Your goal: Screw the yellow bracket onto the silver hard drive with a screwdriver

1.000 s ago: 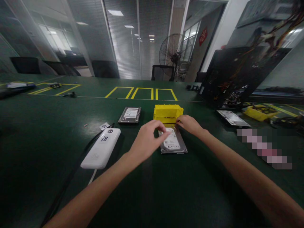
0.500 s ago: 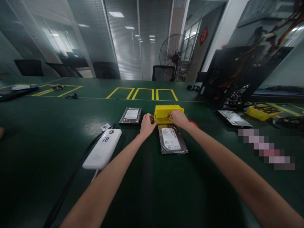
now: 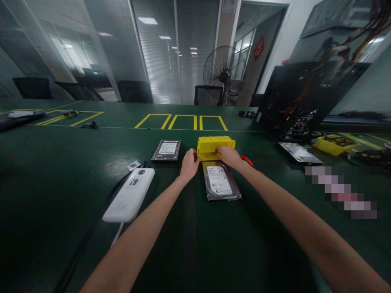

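From where I stand, the yellow bin point(image 3: 215, 141) sits on the green surface point(image 3: 198, 248) right in front of the person, its open side facing them. The left hand point(image 3: 189, 165) is at its near left corner, fingers curled in narrowly; I can't tell whether they grip the edge. The right hand point(image 3: 229, 156) reaches across the bin's front, fingers bunched close together — whatever they may hold is hidden from me. A hard drive point(image 3: 219, 181) lies label-up just on the near side of the bin, and a second drive point(image 3: 166, 150) rests left of it. Red handles point(image 3: 247, 160) show beyond the right wrist.
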